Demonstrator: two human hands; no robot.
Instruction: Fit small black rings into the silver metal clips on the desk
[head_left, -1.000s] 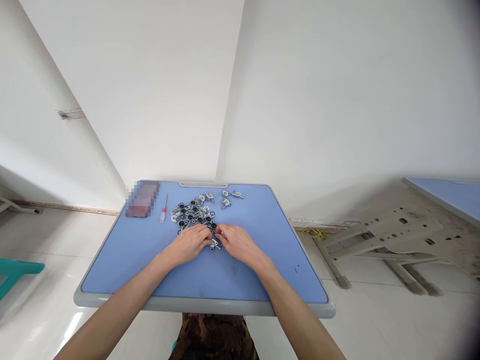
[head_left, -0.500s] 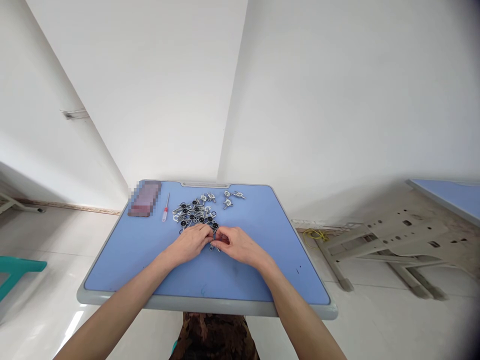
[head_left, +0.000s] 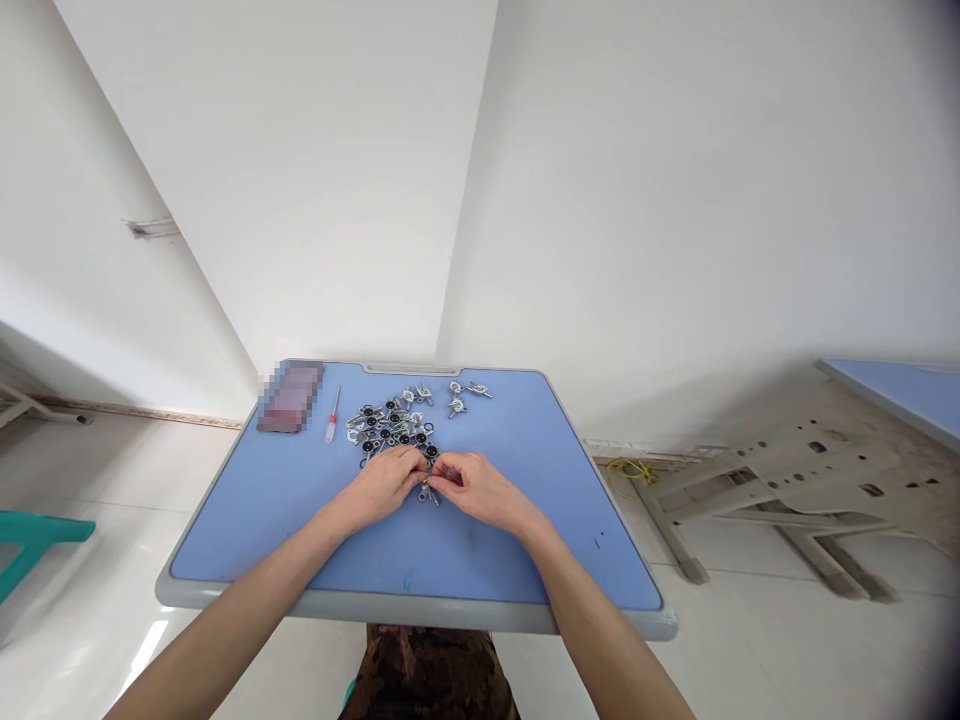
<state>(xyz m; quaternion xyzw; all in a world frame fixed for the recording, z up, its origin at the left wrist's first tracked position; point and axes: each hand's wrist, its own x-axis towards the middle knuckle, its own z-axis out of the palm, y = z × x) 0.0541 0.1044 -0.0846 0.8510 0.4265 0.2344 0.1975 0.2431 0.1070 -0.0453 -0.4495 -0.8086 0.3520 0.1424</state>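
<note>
My left hand (head_left: 389, 483) and my right hand (head_left: 476, 488) meet over the blue table, fingertips pinched close together. Between them is a small metal part (head_left: 427, 493), its lower end poking out below the fingers; the rest is covered, so its kind is unclear. Just beyond the fingers lies a pile of small metal pieces (head_left: 386, 434), several with round black caps, mixed with rings. Farther back on the table are loose silvery metal pieces (head_left: 457, 405) with thin arms.
A screwdriver (head_left: 331, 425) with a clear and red handle lies left of the pile, beside a blurred phone-like object (head_left: 292, 397). The table's grey rim (head_left: 420, 610) is near my body. Another table (head_left: 900, 385) stands right, a green stool (head_left: 45, 530) left.
My hands stay in nearly the same place, with only a slight shift of the right fingers around the small metal part. The pile looks unchanged.
</note>
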